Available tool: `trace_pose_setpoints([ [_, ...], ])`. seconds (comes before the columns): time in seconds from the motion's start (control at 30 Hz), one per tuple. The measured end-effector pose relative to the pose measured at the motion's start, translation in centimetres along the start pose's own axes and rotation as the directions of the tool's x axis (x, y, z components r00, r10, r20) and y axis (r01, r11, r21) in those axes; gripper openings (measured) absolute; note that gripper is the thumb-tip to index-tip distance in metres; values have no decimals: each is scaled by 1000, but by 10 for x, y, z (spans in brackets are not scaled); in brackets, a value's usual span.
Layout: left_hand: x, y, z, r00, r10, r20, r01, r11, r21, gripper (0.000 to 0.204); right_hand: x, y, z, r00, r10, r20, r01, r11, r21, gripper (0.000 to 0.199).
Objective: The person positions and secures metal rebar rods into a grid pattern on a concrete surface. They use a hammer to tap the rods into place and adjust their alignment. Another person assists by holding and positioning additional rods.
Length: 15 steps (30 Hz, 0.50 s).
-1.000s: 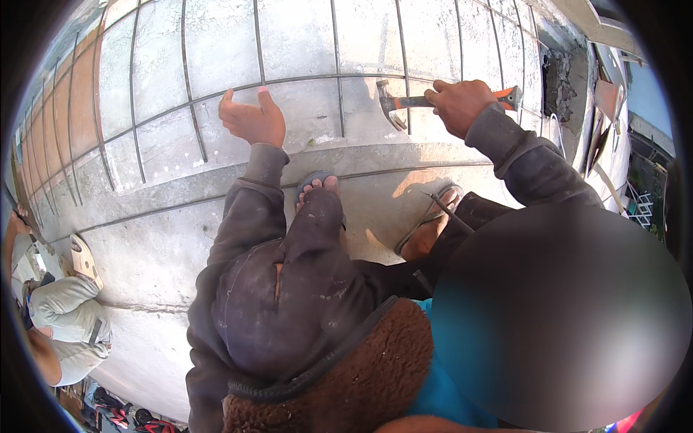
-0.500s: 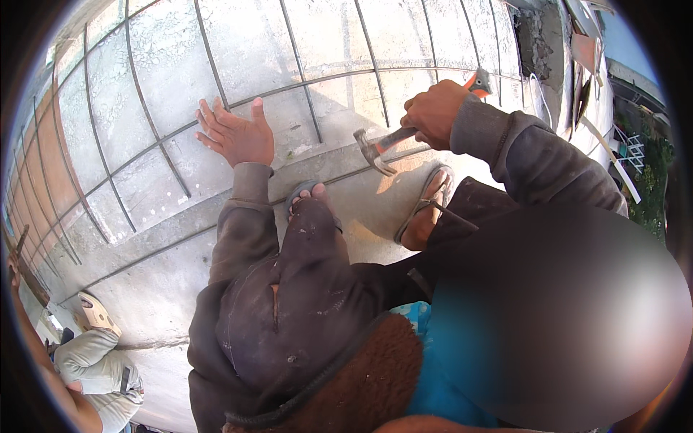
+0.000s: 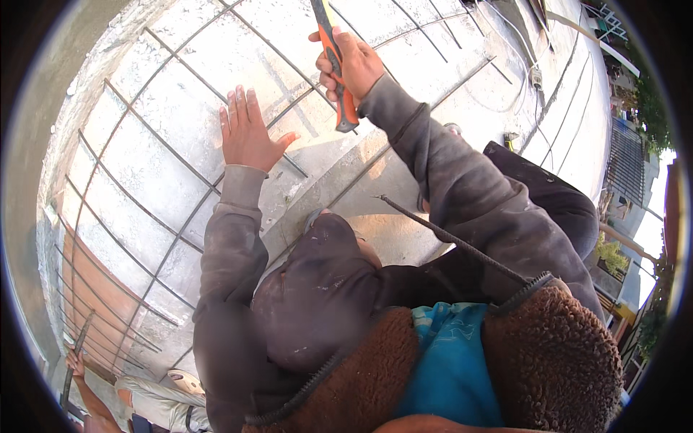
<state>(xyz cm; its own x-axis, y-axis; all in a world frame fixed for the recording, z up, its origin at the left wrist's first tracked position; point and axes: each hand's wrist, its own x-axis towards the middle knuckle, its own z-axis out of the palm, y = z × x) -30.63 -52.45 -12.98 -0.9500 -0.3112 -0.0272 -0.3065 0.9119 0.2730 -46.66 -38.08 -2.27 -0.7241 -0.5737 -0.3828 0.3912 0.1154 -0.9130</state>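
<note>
My left hand (image 3: 247, 133) lies flat with fingers spread against a pale concrete wall (image 3: 173, 166) crossed by a grid of steel bars (image 3: 144, 209). My right hand (image 3: 351, 66) is raised above it, shut on the orange-and-black handle of a hammer (image 3: 336, 68); the hammer's head is out of view at the top. Both arms wear dark grey sleeves. A ribbed steel bar (image 3: 462, 242) runs across my lap by my bent knee (image 3: 325, 289).
Another person in light clothes crouches at the lower left (image 3: 155, 397), one hand on a bar (image 3: 76, 357). A concrete ledge (image 3: 346, 177) runs below the wall. Cables (image 3: 520, 43), a fence (image 3: 639, 155) and buildings are at the right.
My right hand swung the hammer up from a sideways position to a raised, upright one. My left hand stays flat on the wall. My head turned, shifting the whole view.
</note>
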Motion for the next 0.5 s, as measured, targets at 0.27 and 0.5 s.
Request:
trace_pose_setpoints([
  [0.27,67,-3,2,904,8,427,-145,946,290,114,-4,60,-53,451,594,-666,566,387,728,19],
  [0.5,69,-5,7,885,42,463,-184,946,266,119,8,68,-58,743,475,-472,331,353,875,17],
])
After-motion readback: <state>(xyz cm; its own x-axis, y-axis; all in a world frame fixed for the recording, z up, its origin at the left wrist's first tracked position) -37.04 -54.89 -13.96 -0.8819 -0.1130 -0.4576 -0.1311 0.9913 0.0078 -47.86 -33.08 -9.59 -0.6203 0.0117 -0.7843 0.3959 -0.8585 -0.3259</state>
